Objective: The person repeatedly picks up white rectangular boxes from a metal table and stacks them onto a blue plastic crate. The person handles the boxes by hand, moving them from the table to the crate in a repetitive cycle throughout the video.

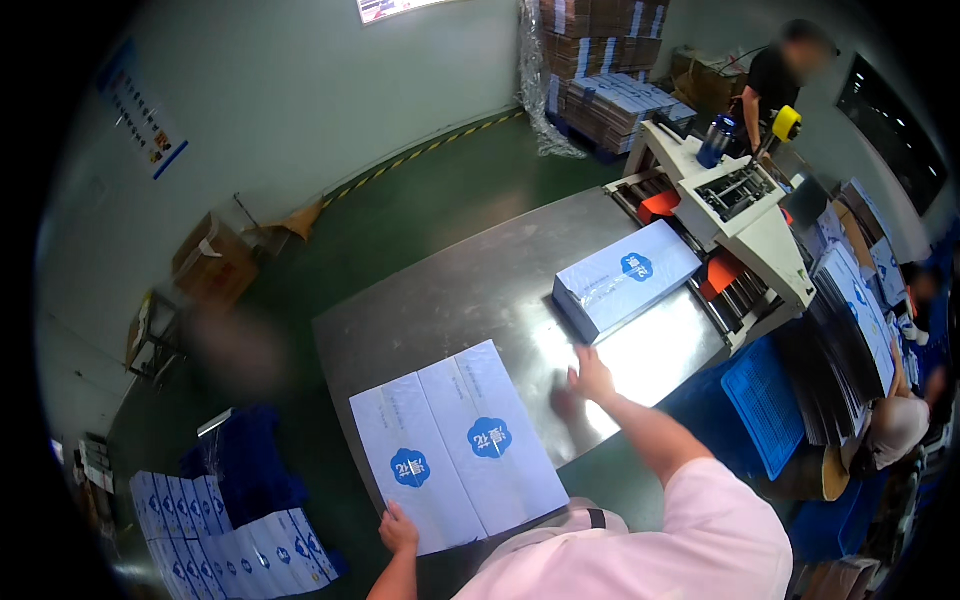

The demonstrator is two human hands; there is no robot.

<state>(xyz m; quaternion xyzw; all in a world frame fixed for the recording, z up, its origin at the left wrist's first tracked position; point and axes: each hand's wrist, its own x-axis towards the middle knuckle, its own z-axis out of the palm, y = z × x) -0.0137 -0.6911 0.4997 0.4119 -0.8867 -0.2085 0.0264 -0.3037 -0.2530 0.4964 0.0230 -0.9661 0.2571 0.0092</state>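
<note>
Outward from the fingers: the right hand [590, 376] reaches far across the steel table [440, 300] with fingers spread and flat, holding nothing, just near of the wrapped pale-blue carton [625, 278] that lies by the roller machine [730, 215], while the left hand [398, 529] pinches the near-left corner of the two flat cartons [455, 455] lying side by side at the near edge. Judged from this, the step goes best if the right palm slides low and meets the carton's near long side squarely, the left keeping the flats from skating off the table.

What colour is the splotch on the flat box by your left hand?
Blue, on the pale flat box held by the left hand; head view shows it.
</note>
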